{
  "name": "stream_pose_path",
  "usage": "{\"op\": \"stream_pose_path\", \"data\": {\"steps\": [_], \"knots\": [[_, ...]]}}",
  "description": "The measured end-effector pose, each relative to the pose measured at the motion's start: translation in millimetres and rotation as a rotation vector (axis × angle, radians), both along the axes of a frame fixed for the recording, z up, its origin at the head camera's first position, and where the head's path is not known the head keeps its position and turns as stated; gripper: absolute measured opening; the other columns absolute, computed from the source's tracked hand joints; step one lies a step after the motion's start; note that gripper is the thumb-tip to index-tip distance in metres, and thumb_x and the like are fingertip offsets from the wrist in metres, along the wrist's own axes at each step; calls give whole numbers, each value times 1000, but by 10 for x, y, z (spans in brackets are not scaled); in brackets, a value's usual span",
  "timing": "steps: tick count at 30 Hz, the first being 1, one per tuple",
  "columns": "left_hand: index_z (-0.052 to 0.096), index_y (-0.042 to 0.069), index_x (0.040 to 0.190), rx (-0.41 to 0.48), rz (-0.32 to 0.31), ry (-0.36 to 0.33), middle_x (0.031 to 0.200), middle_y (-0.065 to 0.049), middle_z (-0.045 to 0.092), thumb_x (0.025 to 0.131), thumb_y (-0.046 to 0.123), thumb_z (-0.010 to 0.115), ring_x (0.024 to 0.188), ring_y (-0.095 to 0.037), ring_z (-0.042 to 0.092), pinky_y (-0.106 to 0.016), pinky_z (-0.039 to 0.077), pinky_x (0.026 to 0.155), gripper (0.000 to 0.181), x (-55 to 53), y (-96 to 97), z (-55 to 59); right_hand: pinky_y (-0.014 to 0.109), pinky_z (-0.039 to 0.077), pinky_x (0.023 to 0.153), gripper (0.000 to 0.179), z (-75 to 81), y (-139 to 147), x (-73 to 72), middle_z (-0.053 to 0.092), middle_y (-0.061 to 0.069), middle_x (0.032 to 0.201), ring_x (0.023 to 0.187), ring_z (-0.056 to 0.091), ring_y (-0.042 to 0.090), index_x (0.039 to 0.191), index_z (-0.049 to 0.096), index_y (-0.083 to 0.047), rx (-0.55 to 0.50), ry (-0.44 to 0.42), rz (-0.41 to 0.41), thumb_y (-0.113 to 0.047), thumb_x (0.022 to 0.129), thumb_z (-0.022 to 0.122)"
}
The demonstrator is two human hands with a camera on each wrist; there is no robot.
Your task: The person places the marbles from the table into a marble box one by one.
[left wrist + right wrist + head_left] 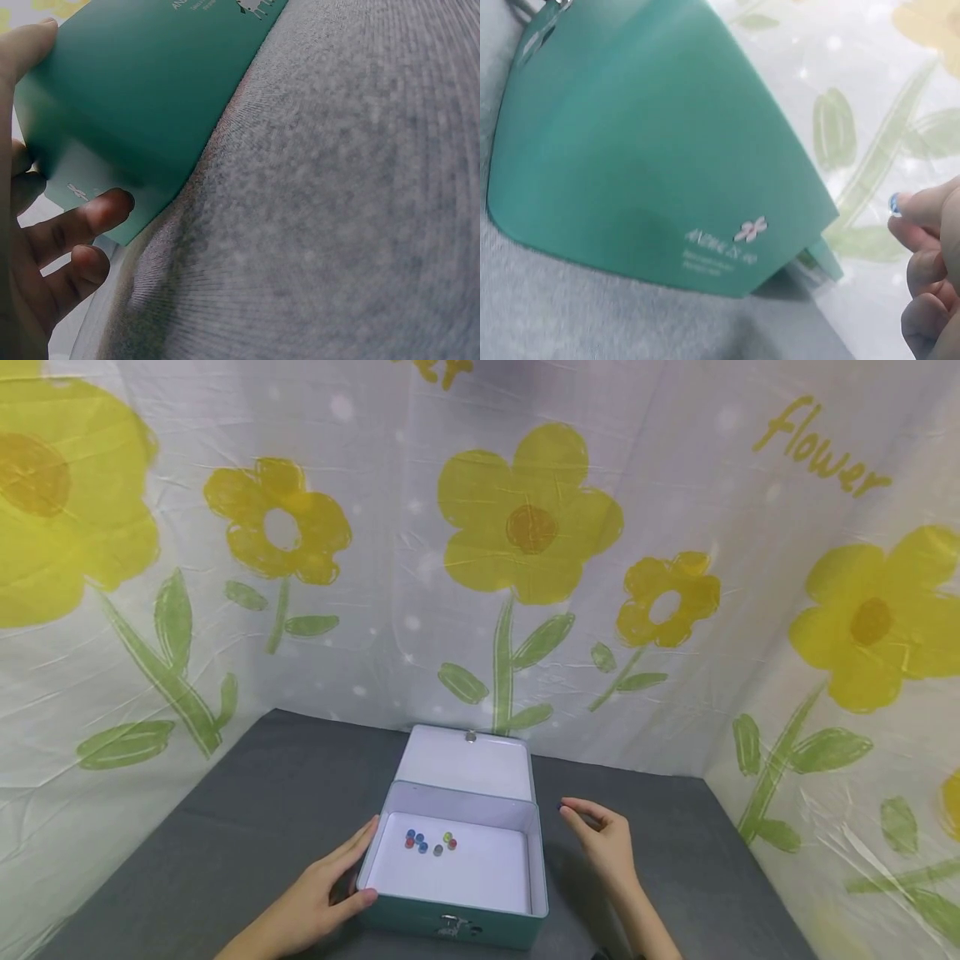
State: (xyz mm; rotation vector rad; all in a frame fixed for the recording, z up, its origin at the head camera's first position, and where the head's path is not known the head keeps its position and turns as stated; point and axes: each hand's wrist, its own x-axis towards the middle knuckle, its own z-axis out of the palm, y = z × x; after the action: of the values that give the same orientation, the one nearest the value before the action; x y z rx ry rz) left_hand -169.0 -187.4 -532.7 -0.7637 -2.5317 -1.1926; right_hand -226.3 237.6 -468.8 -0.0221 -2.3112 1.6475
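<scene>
A green tin box (405,917) stands on the table with its hinged lid (465,764) laid back. Several small beads (423,847), blue, red, green and grey, lie scattered on its white floor. My left hand (315,893) rests on the near left corner, fingers along the left side and thumb at the front rim. In the left wrist view its two lowest fingers (79,225) stick out loosely beside the green wall. To the right of the box, my right hand (607,843) pinches a small blue-and-white bead (895,203) between thumb and fingertip.
A dark grey cloth (300,793) covers the table. White sheeting (390,635) printed with yellow flowers hangs behind and along both sides. The box has a metal clasp (450,919) on its front, and the lid reaches back toward the sheet.
</scene>
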Motion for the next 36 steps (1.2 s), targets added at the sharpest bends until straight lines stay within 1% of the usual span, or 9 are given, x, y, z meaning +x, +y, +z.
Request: {"op": "stream_pose_path", "data": {"steps": [5,8,14,17,23,26,30,33,36], "knots": [[34,21,168,-8,9,-8,170,-12,38,98,31,78,152,-13,33,-17,30,115,84,3,0,19,23,34,55,26,48,-98,-27,78,12,115,69,57,9,116,81,-4,-4,14,20,-22,97,80],[34,21,168,-20,17,-12,170,-11,37,98,31,78,151,-8,31,-22,36,115,83,11,-2,27,22,33,55,24,59,-156,-50,78,11,112,66,56,9,114,82,-5,-13,17,28,-21,97,81],[33,21,168,-27,14,-11,170,-11,38,98,30,78,150,-9,31,-26,40,115,84,17,-2,22,21,33,53,24,85,-277,-73,78,11,112,62,52,7,114,82,-5,-17,27,47,-21,97,81],[33,20,168,-18,9,5,170,-11,38,97,29,79,151,-13,33,-21,37,115,85,15,-4,15,21,31,51,21,102,-343,-88,78,10,108,58,47,6,112,83,-6,-20,35,61,-20,96,81],[33,19,168,8,-10,31,170,-12,37,96,26,80,151,-4,29,-11,26,114,86,1,-11,4,20,28,49,16,156,-500,-119,80,8,103,52,38,5,109,84,-8,-12,74,96,-16,95,82],[34,19,168,0,-2,28,169,-14,39,96,27,80,152,-9,32,-13,29,114,86,1,-9,4,19,30,48,15,158,-573,-127,80,7,104,51,39,4,109,84,-8,-7,73,113,-15,95,82],[35,20,168,-26,13,20,169,-13,40,96,29,80,150,-17,36,-23,40,114,85,0,-4,-1,19,28,46,16,153,-670,-126,80,11,105,48,38,4,109,83,-6,-28,73,149,-14,96,81],[35,19,167,-41,22,19,169,-12,40,96,30,80,150,-18,37,-31,45,114,85,-5,1,-5,19,36,50,15,151,-745,-130,80,14,108,56,57,7,108,83,-4,-43,85,180,-13,95,81],[35,20,167,-48,31,18,168,-12,40,96,31,80,150,-19,38,-34,47,113,85,-7,2,-7,19,45,60,15,148,-817,-140,80,14,113,81,77,20,107,83,-4,-46,96,206,-12,95,81]]}}
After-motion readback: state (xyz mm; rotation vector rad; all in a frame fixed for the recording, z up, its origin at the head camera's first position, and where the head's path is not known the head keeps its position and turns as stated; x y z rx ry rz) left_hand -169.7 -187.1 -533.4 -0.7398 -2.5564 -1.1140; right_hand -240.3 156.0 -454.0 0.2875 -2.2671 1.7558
